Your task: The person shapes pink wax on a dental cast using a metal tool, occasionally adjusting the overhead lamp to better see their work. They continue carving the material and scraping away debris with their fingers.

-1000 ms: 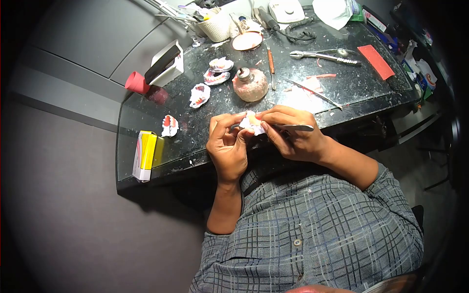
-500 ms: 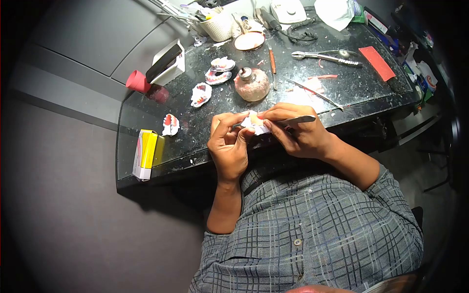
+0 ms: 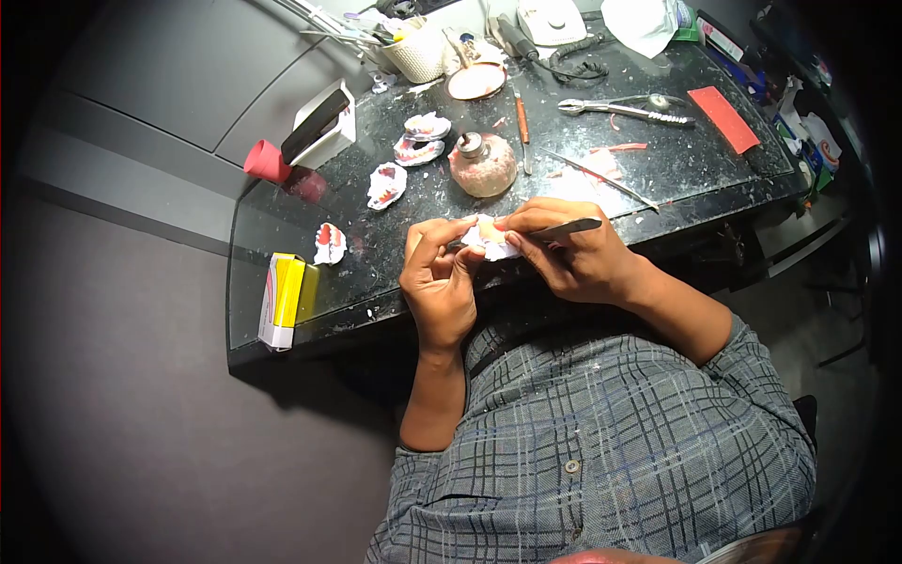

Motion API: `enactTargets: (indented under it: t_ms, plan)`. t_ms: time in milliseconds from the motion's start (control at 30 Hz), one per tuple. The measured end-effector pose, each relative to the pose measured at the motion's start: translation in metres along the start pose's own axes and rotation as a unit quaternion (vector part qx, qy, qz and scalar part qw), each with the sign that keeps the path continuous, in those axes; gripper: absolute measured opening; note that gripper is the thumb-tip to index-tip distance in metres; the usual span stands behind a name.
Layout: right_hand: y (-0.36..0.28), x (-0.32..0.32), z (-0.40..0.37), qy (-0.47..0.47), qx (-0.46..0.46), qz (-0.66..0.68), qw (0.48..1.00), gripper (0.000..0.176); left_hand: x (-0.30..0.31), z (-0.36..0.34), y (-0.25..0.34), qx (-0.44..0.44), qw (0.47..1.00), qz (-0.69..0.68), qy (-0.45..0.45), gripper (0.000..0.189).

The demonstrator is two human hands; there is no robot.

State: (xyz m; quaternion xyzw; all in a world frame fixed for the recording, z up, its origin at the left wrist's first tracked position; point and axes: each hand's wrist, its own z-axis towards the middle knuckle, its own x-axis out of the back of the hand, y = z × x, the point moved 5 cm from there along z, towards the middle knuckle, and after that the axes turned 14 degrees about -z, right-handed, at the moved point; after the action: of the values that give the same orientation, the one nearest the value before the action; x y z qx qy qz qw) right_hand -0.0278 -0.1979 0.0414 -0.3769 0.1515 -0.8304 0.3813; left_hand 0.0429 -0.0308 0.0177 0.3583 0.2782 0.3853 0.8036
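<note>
My left hand [image 3: 440, 274] grips a small white plaster dental cast [image 3: 490, 250] with pinkish-orange material on it, pinched between thumb and fingers just over the bench's front edge. A flat, dark-ended hand tool [image 3: 575, 228] lies in my right hand [image 3: 584, 252], its broad end sticking out past the knuckles. Its working tip is hidden by my fingers and meets the cast. Right fingertips also touch the cast's right side. Beyond my hands stands a round spirit burner [image 3: 484, 169] spattered pink, with a metal neck.
On the black bench [image 3: 376, 273] lie plaster models with red wax [image 3: 386, 186], paired casts [image 3: 420, 139], a smaller model [image 3: 330, 243] and a yellow box [image 3: 287, 291]. To the right are pliers [image 3: 625, 110], a red wax sheet [image 3: 723, 119], a slim carver [image 3: 601, 179] and a wooden-handled tool [image 3: 522, 122].
The tool's broad end has tipped slightly in my right hand. Both hands keep their hold on the cast. The whole view has shifted a little.
</note>
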Motion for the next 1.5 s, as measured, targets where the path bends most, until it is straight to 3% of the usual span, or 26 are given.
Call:
enactTargets:
  t_ms: [167,233,667,1500]
  plan:
    - [0.0005,-0.0007,0.0008,-0.014,0.000,-0.007,1.000,0.013,-0.0003,-0.0002,0.0010,0.009,1.000,0.005,0.001,0.031]
    - [0.0009,-0.0004,0.0011,0.035,0.026,-0.001,0.999,0.004,-0.0003,-0.0003,0.0013,0.006,1.000,0.010,-0.002,0.030]
    - [-0.0006,0.0039,0.0039,-0.004,0.018,-0.012,1.000,0.003,-0.0009,-0.0009,0.0013,0.006,0.999,0.035,0.005,0.028]
    - [0.0024,-0.0021,0.0023,0.038,0.034,0.017,0.999,0.008,-0.0005,-0.0010,0.0001,0.003,1.000,0.022,0.003,0.027]
